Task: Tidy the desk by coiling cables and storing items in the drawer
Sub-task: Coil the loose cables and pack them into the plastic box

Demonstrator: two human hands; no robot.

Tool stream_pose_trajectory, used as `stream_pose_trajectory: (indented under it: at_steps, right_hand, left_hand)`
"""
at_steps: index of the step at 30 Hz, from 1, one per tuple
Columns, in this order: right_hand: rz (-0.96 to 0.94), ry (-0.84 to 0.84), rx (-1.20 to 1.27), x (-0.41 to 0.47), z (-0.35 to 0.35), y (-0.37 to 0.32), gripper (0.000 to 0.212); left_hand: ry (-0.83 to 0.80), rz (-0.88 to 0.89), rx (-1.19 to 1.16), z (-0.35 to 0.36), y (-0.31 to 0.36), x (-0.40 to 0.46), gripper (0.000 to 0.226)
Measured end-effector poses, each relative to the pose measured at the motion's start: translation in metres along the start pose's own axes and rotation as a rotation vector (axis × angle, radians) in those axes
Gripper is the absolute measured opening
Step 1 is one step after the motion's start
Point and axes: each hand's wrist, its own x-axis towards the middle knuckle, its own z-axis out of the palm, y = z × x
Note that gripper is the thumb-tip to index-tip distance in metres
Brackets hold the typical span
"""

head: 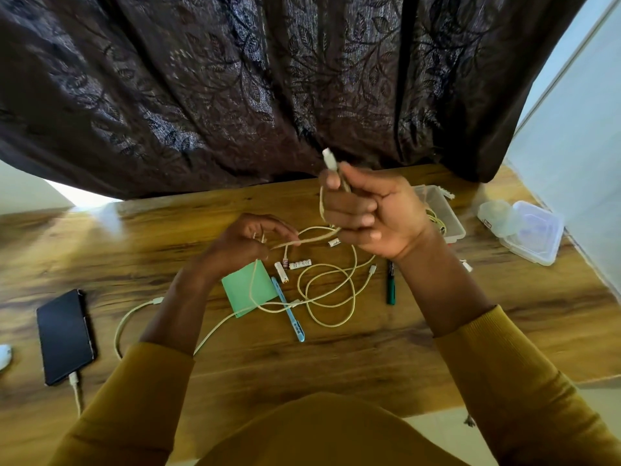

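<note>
Head view, right hand [369, 213] grip clamped on cable [331, 290] below its plug; left hand [248, 243] pinching its slack

Warm browns, pale yellows and a few bright spots

The tabletop [336, 358] shows golden-brown wood grain with darker streaks; behind it hangs a dark brown curtain [268, 79] patterned with leaves. The cable [331, 297] is pale yellow, the notepad [240, 290] mint green, one pen [291, 314] light blue, the marker [390, 284] dark green, the phone [64, 336] black, the sleeves [504, 381] mustard yellow.
</note>
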Motion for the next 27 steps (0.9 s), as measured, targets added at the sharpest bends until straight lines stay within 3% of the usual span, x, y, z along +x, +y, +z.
stream_pose_trajectory:
  at_steps: [3, 7, 11, 15, 21, 24, 27]
  right_hand:
    - [0.205, -0.128, -0.135, -0.006, -0.002, 0.006, 0.031]
    - [0.441, -0.212, -0.508, -0.007, -0.004, 0.014, 0.033]
    - [0.706, -0.089, -0.882, 0.003, -0.006, 0.028, 0.037]
    - [0.889, 0.140, -1.183, 0.012, -0.010, 0.038, 0.037]
    - [0.626, 0.678, -1.405, 0.017, -0.015, 0.037, 0.016]
    - [0.443, 0.862, -1.488, 0.018, -0.018, 0.036, 0.028]
    - [0.287, 0.943, -1.423, 0.015, -0.020, 0.033, 0.028]
  left_hand:
    - [0.071, 0.006, -0.049, -0.008, -0.008, 0.000, 0.048]
    - [0.269, -0.065, -0.163, -0.018, -0.011, 0.004, 0.058]
    - [0.485, -0.043, -0.145, -0.023, -0.002, 0.006, 0.035]
    - [0.628, 0.102, -0.331, -0.034, 0.008, 0.004, 0.031]
    - [0.697, 0.169, -0.536, -0.044, 0.011, -0.002, 0.025]
    - [0.699, 0.156, -0.561, -0.039, 0.011, -0.002, 0.022]
    - [0.687, 0.127, -0.567, -0.035, 0.008, -0.002, 0.023]
